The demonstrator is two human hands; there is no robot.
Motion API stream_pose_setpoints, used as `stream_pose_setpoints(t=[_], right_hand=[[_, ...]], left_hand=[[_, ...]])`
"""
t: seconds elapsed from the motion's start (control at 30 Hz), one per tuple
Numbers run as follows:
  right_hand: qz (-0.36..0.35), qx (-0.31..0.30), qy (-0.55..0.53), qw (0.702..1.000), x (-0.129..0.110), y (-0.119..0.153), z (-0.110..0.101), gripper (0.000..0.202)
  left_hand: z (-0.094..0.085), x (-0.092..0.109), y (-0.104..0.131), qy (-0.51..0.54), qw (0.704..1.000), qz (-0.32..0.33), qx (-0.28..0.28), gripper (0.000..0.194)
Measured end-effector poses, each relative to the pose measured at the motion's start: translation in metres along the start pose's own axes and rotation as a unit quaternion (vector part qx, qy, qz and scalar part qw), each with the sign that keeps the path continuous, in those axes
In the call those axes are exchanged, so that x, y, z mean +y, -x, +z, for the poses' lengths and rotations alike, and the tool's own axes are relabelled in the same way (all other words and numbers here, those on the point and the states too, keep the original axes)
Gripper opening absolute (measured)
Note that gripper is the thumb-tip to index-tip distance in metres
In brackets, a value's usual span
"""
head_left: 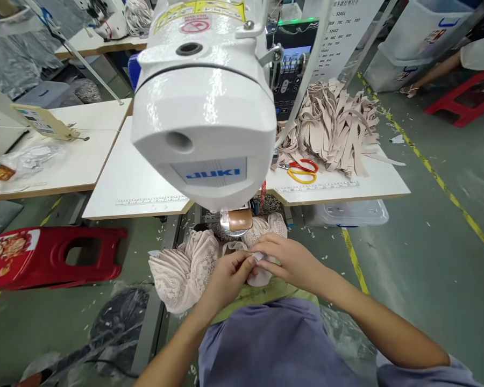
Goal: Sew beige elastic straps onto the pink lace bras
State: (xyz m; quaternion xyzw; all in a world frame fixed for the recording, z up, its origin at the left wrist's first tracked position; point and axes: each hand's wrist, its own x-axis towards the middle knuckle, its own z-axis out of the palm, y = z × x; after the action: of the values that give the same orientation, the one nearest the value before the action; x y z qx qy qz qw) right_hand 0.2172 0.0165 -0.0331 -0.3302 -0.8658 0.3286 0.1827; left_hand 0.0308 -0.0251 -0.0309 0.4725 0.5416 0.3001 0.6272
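Observation:
Below the head of a white sewing machine [205, 129], my left hand [230, 274] pinches the edge of a small pale fabric piece [260, 277]. My right hand [292, 260] holds the same piece from the other side, its fingertips close to the left ones. Beige lace fabric [185, 263] lies bunched to the left of my hands. More lace [272, 226] is gathered just behind them, beside the machine's copper-coloured end part [240, 220].
Red and yellow scissors [303, 171] lie on the white table [379, 183], in front of a heap of beige strips [326, 123]. Red stools [36, 258] stand at the left and far right. At the upper right, a person's arm [435, 72] reaches down beside plastic bins [403, 43].

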Motion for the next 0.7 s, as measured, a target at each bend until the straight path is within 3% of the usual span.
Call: stream_pose_setpoints(t=[0.17,0.37,0.47,0.53,0.63,0.7], right_hand=[[-0.036,0.058,0.093,0.993,0.002,0.005,0.005,0.010],[0.045,0.119,-0.018,0.992,0.003,0.011,0.021,0.006],[0.040,0.173,-0.038,0.983,0.001,0.014,0.038,0.010],[0.030,0.168,-0.021,0.985,0.010,0.011,0.041,0.013],[0.097,0.120,0.081,0.985,0.043,-0.010,0.015,0.021],[0.202,0.069,0.209,0.954,0.070,-0.034,-0.022,0.032]], left_hand=[[0.001,-0.005,0.001,-0.091,0.996,0.026,0.004,0.035],[0.006,-0.008,0.001,-0.052,0.998,0.012,0.020,0.038],[0.006,-0.004,-0.004,-0.021,0.998,-0.016,0.050,0.048],[0.005,-0.002,-0.009,-0.017,0.998,-0.026,0.058,0.055],[-0.001,-0.006,-0.013,0.002,0.998,-0.032,0.054,0.060],[-0.006,-0.013,-0.012,0.006,0.997,-0.036,0.065,0.060]])
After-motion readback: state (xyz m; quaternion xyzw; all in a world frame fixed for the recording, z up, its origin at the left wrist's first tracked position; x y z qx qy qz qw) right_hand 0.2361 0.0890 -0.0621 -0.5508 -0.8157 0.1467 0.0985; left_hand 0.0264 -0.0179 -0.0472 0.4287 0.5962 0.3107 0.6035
